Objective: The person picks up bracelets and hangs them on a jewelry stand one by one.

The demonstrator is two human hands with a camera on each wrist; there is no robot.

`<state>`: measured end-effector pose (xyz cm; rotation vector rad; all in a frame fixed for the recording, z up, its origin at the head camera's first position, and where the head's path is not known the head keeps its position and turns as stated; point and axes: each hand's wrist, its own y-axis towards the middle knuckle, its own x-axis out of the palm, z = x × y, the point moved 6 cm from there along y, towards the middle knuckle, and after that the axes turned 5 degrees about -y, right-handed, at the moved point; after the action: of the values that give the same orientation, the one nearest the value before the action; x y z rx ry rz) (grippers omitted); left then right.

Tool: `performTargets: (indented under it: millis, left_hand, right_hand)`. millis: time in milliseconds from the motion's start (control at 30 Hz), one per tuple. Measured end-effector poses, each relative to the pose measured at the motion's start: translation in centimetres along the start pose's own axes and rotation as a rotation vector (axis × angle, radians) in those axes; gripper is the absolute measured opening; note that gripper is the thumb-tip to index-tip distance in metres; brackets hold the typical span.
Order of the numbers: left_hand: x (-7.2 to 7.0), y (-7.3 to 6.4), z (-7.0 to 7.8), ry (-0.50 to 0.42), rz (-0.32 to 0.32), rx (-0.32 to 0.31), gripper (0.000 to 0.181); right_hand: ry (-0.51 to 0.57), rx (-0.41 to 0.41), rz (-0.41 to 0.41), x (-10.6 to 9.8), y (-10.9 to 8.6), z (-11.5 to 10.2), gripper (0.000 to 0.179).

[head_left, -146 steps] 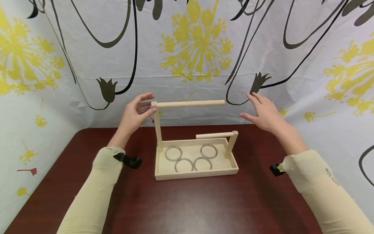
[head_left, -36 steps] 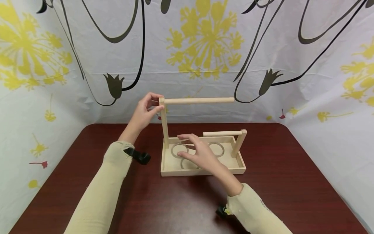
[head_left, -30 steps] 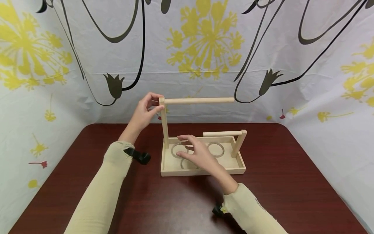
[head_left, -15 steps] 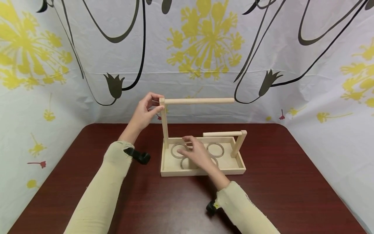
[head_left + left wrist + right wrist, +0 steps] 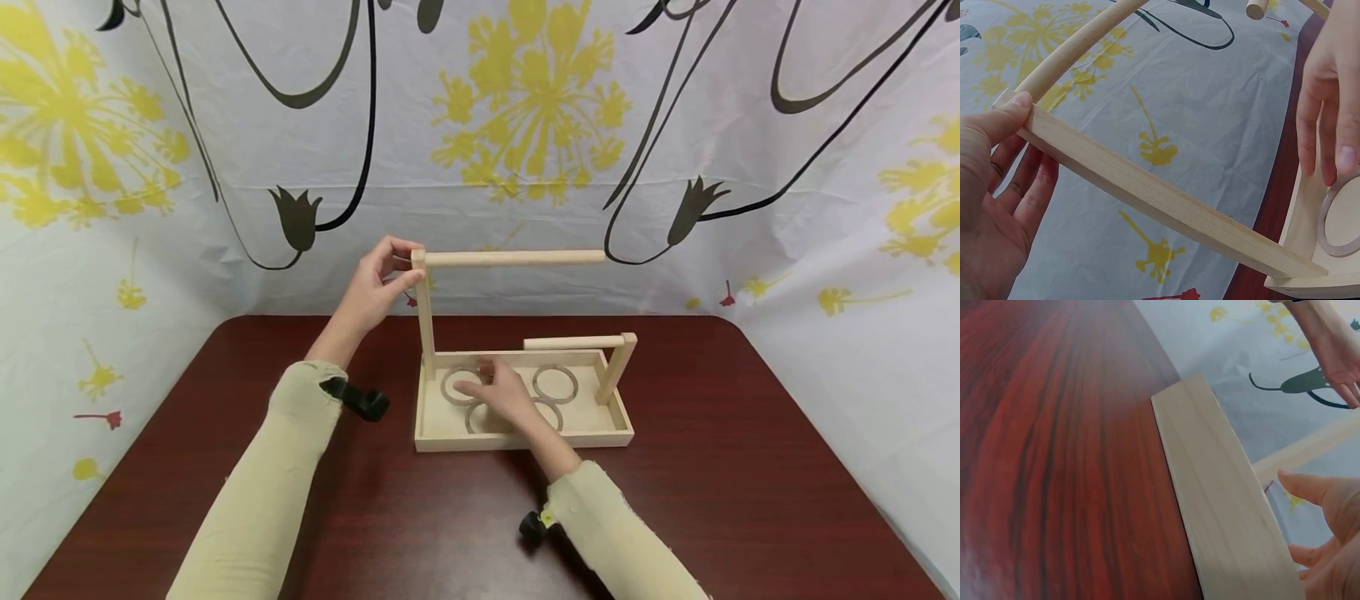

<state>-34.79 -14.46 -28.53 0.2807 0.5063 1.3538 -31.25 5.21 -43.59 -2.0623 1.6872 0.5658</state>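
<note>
A pale wooden tray (image 5: 457, 445) carries a tall post (image 5: 426, 325) with a long dowel (image 5: 517, 258) at its left end. My left hand (image 5: 369, 285) pinches the top of this post, thumb in front and fingers behind, as the left wrist view shows. Several thin translucent rings lie flat in the tray. Over them reaches my right hand (image 5: 507, 396), thumb and fingers spread apart, fingertips close above the back left ring (image 5: 1323, 226). Part of that ring and of the front left ring (image 5: 468, 419) is hidden behind the hand. The back right ring (image 5: 576, 385) shows whole.
A short post (image 5: 617, 368) with a short dowel (image 5: 573, 342) rises at the tray's right end. The tray stands on a dark red wooden table (image 5: 420, 533). Behind hangs a white cloth (image 5: 480, 217) with yellow and dark flower prints.
My right hand came from the right side of the stand to over the tray, then lowered toward the rings, fingers drawing nearer the thumb. My left hand closed on the post top and stays there.
</note>
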Motion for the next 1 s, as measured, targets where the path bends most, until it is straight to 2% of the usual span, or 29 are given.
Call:
performTargets:
  millis: [167, 367, 567, 800, 1000]
  left_hand:
    - [0.0, 0.0, 0.0, 0.008, -0.002, -0.004, 0.031]
    - [0.1, 0.1, 0.0, 0.012, 0.000, -0.002, 0.032]
    - [0.0, 0.0, 0.0, 0.014, 0.008, -0.008, 0.031]
    - [0.0, 0.0, 0.2, 0.009, 0.008, -0.002, 0.031]
    - [0.0, -0.1, 0.1, 0.014, 0.011, -0.003, 0.030]
  right_hand:
    - [-0.048, -0.011, 0.011, 0.6, 0.1, -0.4, 0.071]
    - [-0.250, -0.023, 0.068, 1.3, 0.3, -0.8, 0.076]
    - [-0.414, -0.007, 0.075, 2.2, 0.5, -0.9, 0.079]
    - [-0.489, -0.020, 0.090, 2.5, 0.7, -1.4, 0.071]
    - [-0.589, -0.075, 0.114, 2.4, 0.5, -1.6, 0.060]
